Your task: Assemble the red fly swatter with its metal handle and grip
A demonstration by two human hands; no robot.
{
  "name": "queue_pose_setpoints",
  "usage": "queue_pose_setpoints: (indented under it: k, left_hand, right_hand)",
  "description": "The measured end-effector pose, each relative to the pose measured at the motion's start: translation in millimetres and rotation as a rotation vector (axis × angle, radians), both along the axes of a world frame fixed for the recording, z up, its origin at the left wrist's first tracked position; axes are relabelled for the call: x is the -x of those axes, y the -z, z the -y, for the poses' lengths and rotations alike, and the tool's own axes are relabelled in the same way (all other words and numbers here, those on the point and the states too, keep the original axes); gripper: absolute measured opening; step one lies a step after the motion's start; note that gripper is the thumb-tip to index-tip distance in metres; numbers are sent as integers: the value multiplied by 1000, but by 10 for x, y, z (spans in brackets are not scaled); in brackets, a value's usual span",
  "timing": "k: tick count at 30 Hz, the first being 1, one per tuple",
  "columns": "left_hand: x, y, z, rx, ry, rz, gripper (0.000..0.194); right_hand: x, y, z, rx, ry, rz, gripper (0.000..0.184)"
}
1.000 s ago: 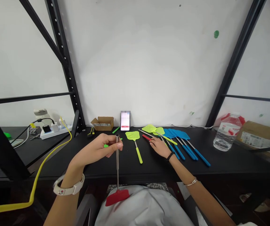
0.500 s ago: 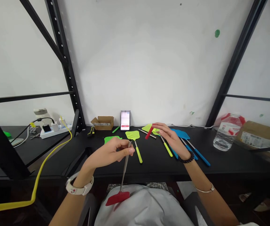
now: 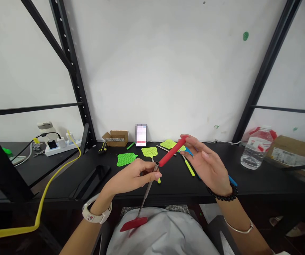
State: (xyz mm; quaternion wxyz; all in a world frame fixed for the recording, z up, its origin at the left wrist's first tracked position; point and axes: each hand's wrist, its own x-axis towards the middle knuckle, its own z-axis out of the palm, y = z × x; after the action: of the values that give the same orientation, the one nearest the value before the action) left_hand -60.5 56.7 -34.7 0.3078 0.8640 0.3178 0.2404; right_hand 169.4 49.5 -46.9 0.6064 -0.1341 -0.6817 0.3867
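Note:
My left hand [image 3: 139, 175] pinches the metal rod of a red fly swatter [image 3: 134, 224], whose head hangs down over my lap. The rod's hollow end points up. A red handle sleeve [image 3: 173, 151] is held at its far end by the fingertips of my right hand [image 3: 208, 164]. Its lower end is right by the rod's open end; I cannot tell whether they touch. Behind my hands on the black table lie a green swatter head [image 3: 125, 159], a yellow-green fly swatter [image 3: 149, 152], another yellow-green swatter handle [image 3: 189, 168] and a blue handle [image 3: 232, 181], partly covered.
At the back stand a small open cardboard box [image 3: 115, 138] and a phone [image 3: 141, 135] with a lit screen. A dark phone [image 3: 94, 180] lies left. On the right are a water bottle [image 3: 255, 148] and a carton [image 3: 293, 156]. A yellow cable [image 3: 46, 193] and power strip [image 3: 62, 147] sit left.
My right hand has turned palm inward and brought the red sleeve down-left to the rod's end. My left hand has moved slightly right with the rod, uncovering the green swatter head.

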Motion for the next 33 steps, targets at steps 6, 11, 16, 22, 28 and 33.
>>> queue_pose_setpoints:
  k: [6,11,16,22,28,33]
  left_hand:
    - [-23,13,10,2,10,0,38]
    - [-40,46,-5,21,28,-8,38]
    - [-60,59,-2,9,39,-8,38]
    - [-75,63,13,3,44,-3,37]
    - [-86,51,23,-4,52,-9,37]
    - [-87,39,36,-5,59,-16,36]
  right_hand:
    - [-13,-5,23,-29,5,-7,32]
    - [-8,-1,35,-63,16,-13,32]
    - [-4,3,32,-87,34,-5,33]
    - [0,5,32,-98,29,-1,34]
    - [14,1,50,-98,-48,-12,36]
    - [7,-5,63,-90,-55,-8,36]
